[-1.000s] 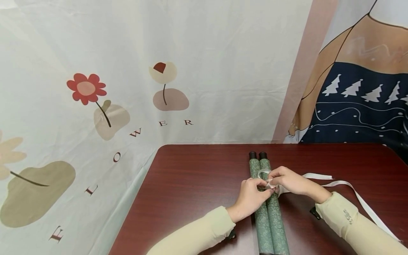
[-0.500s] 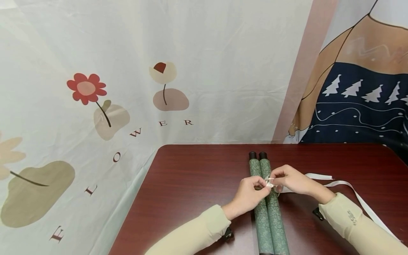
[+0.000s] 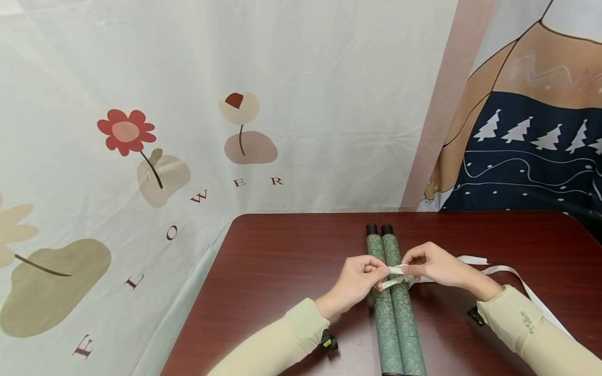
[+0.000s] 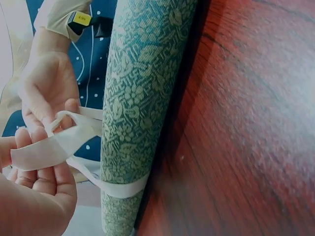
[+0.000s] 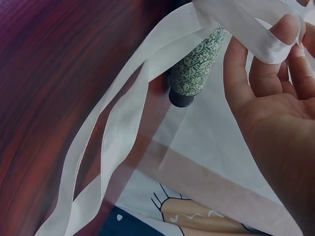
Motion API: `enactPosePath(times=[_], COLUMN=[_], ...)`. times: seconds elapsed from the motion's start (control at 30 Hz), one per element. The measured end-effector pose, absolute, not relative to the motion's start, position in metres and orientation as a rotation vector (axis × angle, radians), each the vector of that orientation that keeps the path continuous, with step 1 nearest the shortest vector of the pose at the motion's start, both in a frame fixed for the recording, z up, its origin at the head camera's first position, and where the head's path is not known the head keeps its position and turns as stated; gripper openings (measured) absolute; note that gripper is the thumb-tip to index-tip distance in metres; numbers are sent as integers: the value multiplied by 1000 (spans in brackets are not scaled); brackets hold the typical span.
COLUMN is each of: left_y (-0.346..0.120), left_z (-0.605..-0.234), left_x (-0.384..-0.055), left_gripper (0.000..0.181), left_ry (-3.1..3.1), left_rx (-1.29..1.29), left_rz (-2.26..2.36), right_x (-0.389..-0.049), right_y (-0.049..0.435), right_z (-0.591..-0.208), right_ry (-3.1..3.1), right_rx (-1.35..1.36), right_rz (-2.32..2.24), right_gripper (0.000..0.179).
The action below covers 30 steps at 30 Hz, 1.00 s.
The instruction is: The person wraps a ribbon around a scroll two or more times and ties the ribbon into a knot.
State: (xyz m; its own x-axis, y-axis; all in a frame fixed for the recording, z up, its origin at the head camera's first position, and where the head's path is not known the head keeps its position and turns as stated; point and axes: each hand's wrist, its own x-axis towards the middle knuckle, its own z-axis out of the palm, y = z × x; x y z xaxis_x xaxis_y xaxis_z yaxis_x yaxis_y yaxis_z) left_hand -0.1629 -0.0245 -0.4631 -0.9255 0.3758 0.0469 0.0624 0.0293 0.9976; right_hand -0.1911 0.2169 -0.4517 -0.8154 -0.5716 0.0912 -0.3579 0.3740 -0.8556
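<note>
Two green patterned scrolls (image 3: 406, 313) with dark end caps lie side by side on the table. White ribbon (image 4: 120, 189) passes around them. Above the scrolls, my left hand (image 3: 352, 282) pinches a ribbon loop (image 4: 47, 150) between thumb and fingers. Facing it across the scrolls, my right hand (image 3: 435, 265) pinches the ribbon (image 5: 268, 46) near the same spot. A short band runs taut between the two hands, and another strand slants below it. The knot area is partly hidden by the fingers. Two ribbon tails (image 5: 123, 123) trail off to the right.
The dark red tabletop (image 3: 277, 282) extends on both sides of the scrolls. A printed cloth (image 3: 329, 104) hangs behind its back edge. One ribbon tail runs under or behind the right sleeve (image 3: 527, 324).
My left hand has moved left, drawing out a band of ribbon between the hands. The right hand has shifted slightly right. A round loop seen earlier above the fingers is gone. The scrolls stay put.
</note>
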Motion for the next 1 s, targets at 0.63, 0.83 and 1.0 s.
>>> enactPosePath(times=[0.63,0.83,1.0], left_y=[-31,-31,-31], left_z=[-463,-464,-463], left_x=[-167,-169,-169], left_gripper=[11,10,10], left_ry=[2040,2065,2068], left_rx=[469,462,454], left_rz=[2006,1999,2001], right_x=[-190,-190,-190], right_y=[225,227,227], right_z=[-448,-449,-448], right_ry=[2519,2538,2536], right_rx=[-826,-836,-851], right_rz=[-1381,-1374,-1380], right_gripper=[7,8,8])
